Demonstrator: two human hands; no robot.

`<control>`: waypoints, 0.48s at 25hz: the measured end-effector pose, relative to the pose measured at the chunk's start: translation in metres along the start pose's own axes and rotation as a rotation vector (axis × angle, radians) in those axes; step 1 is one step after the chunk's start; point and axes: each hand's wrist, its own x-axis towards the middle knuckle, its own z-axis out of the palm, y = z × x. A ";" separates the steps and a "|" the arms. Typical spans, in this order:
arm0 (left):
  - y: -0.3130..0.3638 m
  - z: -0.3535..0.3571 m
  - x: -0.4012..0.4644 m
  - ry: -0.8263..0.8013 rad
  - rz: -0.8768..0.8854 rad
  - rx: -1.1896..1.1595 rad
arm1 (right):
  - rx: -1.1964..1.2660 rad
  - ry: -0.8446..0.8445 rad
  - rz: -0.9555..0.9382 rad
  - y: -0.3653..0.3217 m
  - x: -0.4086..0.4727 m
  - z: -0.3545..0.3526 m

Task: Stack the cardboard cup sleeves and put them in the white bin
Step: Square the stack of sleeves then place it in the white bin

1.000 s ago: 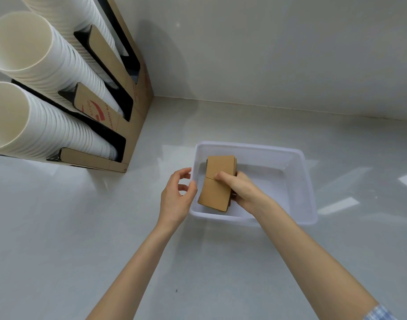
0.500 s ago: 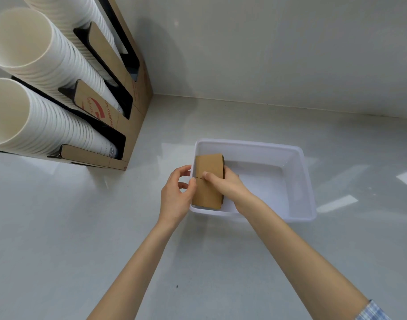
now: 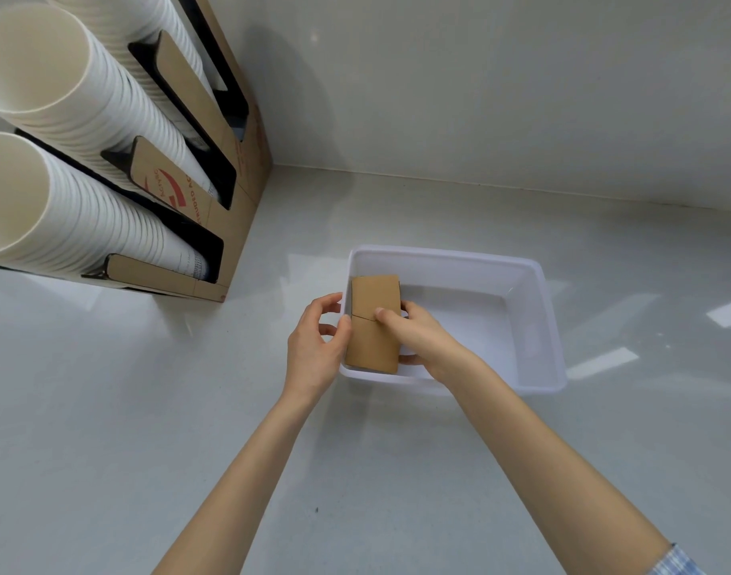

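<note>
A flat stack of brown cardboard cup sleeves [image 3: 374, 300] stands against the left inner wall of the white bin [image 3: 538, 325]. My right hand [image 3: 417, 336] grips the stack from the right, thumb on its face and fingers under its lower edge. My left hand [image 3: 316, 346] is at the bin's left outer side, its thumb tip touching the left edge of the stack and its fingers curled near the rim. How many sleeves are in the stack cannot be seen.
A cardboard cup dispenser [image 3: 231, 168] with long rows of white paper cups [image 3: 77, 130] stands at the left against the wall. The bin sits on a pale grey counter [image 3: 148, 408] that meets the wall behind.
The stack has shifted left inside the bin, from tilted near the middle-left to upright against the left wall. My left hand has closed in on its left edge.
</note>
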 end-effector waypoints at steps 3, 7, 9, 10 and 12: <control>0.001 0.000 0.000 -0.003 -0.011 0.003 | -0.054 0.002 0.001 0.000 -0.001 -0.003; 0.002 -0.001 -0.001 -0.012 -0.017 0.005 | -0.097 -0.004 -0.017 0.003 0.000 -0.003; 0.002 -0.001 -0.001 -0.012 -0.016 0.002 | -0.106 -0.005 -0.018 0.004 0.001 -0.001; 0.002 -0.001 -0.001 -0.010 -0.014 0.003 | -0.110 -0.007 -0.018 0.004 0.001 0.000; 0.002 -0.001 -0.001 -0.011 -0.013 0.007 | -0.117 -0.014 -0.012 0.004 0.002 0.000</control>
